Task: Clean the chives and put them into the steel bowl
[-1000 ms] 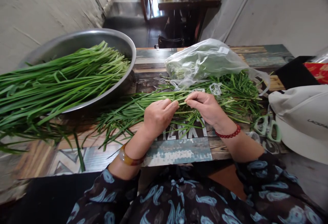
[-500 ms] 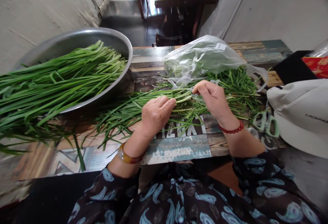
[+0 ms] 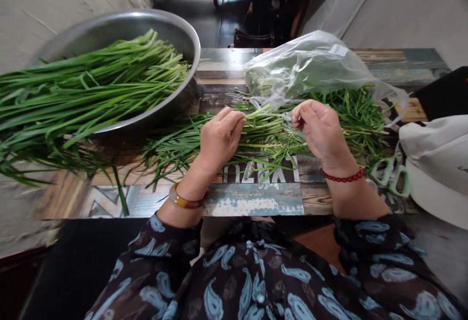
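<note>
My left hand [image 3: 222,137] is closed in a pinch on a few garlic chives, whose pale stem ends [image 3: 260,111] point to the right. Just beyond those ends, my right hand [image 3: 321,132] has its fingers curled together; whatever they hold is hidden or too small to name. Beneath both hands a loose heap of garlic chives [image 3: 183,140] spreads over the tabletop. A large metal basin [image 3: 195,69] at the left holds a thick pile of long chives [image 3: 109,88], their leaves hanging over its rim.
Behind my right hand lies a clear plastic bag [image 3: 307,69] with greens in it, and more cut greens [image 3: 360,115] beside it. Pale green scissors handles [image 3: 397,179] rest at the right, partly by a white cap [image 3: 435,169]. The patterned table's front edge [image 3: 252,215] is close to my body.
My hands have moved farther apart, the right one drawing away from the stem ends. The left hand has lifted slightly with its chives. The view has tilted down.
</note>
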A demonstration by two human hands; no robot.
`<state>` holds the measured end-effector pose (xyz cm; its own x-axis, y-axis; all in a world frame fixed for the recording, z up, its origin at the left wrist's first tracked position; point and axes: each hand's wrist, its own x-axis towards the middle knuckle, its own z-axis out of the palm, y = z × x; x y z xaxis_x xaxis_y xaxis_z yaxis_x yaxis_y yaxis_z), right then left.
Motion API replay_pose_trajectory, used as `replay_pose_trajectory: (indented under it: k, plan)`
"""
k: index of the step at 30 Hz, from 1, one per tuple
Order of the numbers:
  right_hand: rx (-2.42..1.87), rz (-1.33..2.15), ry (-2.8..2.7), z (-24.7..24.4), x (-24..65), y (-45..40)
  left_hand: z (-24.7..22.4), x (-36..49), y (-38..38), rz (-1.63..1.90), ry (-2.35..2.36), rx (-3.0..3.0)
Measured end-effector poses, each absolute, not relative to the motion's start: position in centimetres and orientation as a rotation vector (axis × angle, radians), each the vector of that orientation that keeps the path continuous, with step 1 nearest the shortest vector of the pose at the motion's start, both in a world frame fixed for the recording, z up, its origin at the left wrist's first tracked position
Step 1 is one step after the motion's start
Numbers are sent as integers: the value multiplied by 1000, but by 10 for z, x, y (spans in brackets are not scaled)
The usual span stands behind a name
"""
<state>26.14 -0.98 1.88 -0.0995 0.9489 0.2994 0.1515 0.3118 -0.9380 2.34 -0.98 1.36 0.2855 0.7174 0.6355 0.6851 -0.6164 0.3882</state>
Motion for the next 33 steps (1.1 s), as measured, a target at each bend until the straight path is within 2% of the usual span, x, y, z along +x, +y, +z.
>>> replay_pose_trajectory:
  k: [4, 8, 15, 18, 26, 33]
  plan:
    - [-1095, 735, -1972, 29, 269, -13, 17, 15, -1, 1394, 1464, 2176]
    - [-1084, 619, -2176, 23, 267, -13, 20, 11, 1, 1454, 1523, 1929]
    - [-1053, 389, -2525, 8, 258, -16, 16, 12, 1, 1457, 1465, 1880]
    - [-1038, 405, -2479, 9, 256, -16, 14, 12, 0, 1409, 1434, 1877]
    - [-1086, 714, -1997, 13, 256, -11, 25, 13, -5, 1426, 1373, 2034]
    - [-1247, 809, -1818, 11, 257, -10, 21, 25, -13, 1190, 1187, 2249]
